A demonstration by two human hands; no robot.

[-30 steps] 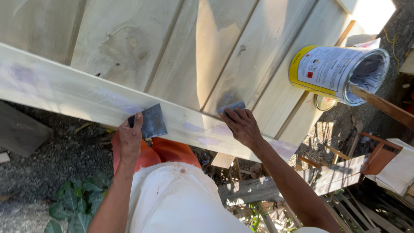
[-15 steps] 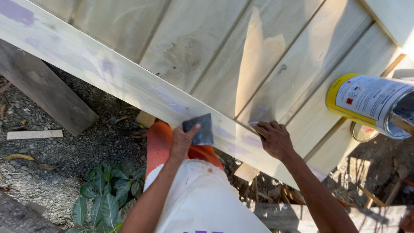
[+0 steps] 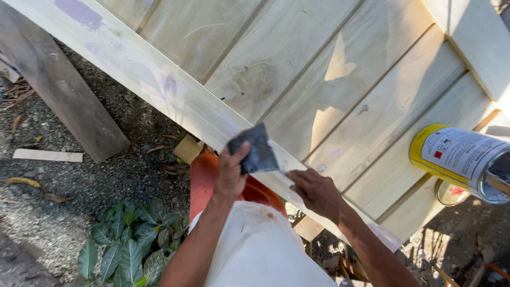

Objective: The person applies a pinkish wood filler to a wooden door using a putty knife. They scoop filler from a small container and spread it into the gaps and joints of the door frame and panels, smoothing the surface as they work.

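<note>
Scraper (image 3: 255,150) sat pinched in the left grip (image 3: 229,175) over the plank edge (image 3: 159,85); right grip (image 3: 314,190) rested loosely curled, holding nothing.

Support: pale plank panel (image 3: 297,69), 1 cross batten (image 3: 154,79) along its near edge.
On panel: 1 yellow-rimmed can (image 3: 462,159) on its side at the right; its lid (image 3: 450,192) just below.
Ground: grey gravel (image 3: 106,180).
On ground: dark board (image 3: 58,85), thin wood strip (image 3: 48,155), dry leaves (image 3: 24,182), green plant (image 3: 127,244).
</note>
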